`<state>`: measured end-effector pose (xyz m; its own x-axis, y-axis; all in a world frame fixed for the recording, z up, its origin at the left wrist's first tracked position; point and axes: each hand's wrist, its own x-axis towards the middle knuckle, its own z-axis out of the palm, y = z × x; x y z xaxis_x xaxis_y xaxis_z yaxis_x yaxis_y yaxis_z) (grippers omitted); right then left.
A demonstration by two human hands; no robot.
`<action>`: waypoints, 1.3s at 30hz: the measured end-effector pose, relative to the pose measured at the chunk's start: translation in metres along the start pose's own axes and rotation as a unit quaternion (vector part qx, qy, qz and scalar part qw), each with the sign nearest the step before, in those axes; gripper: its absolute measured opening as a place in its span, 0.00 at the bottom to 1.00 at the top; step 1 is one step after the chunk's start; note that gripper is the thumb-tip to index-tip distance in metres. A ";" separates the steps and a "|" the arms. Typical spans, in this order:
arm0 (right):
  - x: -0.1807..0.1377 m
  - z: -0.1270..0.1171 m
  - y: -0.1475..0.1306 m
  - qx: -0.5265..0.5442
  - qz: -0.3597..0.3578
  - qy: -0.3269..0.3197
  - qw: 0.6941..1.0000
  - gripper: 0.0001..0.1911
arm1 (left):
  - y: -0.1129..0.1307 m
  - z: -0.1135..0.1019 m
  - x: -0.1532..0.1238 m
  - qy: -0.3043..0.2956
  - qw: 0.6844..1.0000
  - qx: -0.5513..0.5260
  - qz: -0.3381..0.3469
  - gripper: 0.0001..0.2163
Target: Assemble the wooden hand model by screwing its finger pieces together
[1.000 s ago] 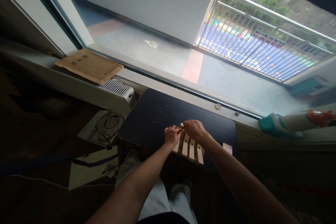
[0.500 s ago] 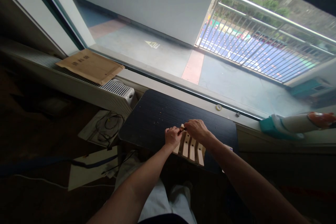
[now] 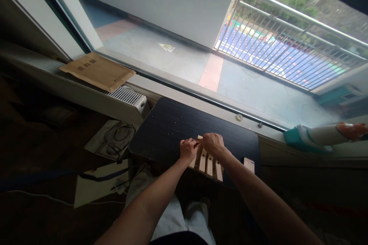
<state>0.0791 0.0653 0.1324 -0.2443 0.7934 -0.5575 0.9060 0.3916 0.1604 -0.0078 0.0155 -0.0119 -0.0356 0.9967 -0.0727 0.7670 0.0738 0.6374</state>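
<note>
- Our left grip [image 3: 188, 149] is clenched on the left end of a slatted wooden piece [image 3: 207, 163].
- Our right grip [image 3: 213, 143] is curled shut over the far end of the same piece, just beside the left grip.
- A small dark thing [image 3: 198, 142] shows between the two grips. We cannot tell which one pinches it.
- The slatted wooden piece lies at the near edge of the table [image 3: 161, 132], about midway along. Its pale slats run away from us.
- A few pale crumbs [image 3: 174, 123] are scattered toward the table's far left part.
- A small white card or phone [image 3: 248, 164] lies flat near the table's near right corner, apart from our right arm.
- The only container we see is a brown padded envelope [image 3: 97, 71] lying flat on top of the white radiator [image 3: 128, 97], left of the table. It is closed, so we cannot see its contents.
- The envelope bears a line of dark print, too blurred for us to read.
- A white triangular mark [image 3: 166, 47] sits on the balcony floor beyond the glass. We cannot read it either.
- A teal and white object [image 3: 313, 136] rests on the window sill to the right.
</note>
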 end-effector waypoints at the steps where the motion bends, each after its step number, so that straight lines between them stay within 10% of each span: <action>1: -0.001 -0.002 0.000 0.004 0.003 -0.002 1.000 0.17 | 0.000 0.000 0.000 0.001 1.000 -0.001 0.002 0.09; 24: -0.007 -0.017 -0.007 -0.003 -0.097 -0.016 0.995 0.12 | -0.002 0.003 0.000 -0.002 1.000 0.009 -0.001 0.09; 32: 0.003 -0.010 -0.008 0.007 0.022 -0.025 0.999 0.14 | -0.001 0.001 0.000 -0.005 1.000 0.001 0.001 0.09; 39: -0.006 -0.014 -0.001 -0.025 -0.105 -0.009 0.994 0.12 | -0.001 0.000 -0.001 -0.014 1.000 0.000 0.002 0.09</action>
<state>0.0745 0.0669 0.1467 -0.4200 0.6834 -0.5971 0.8171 0.5710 0.0789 -0.0084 0.0149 -0.0122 -0.0149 0.9957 -0.0909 0.7672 0.0697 0.6376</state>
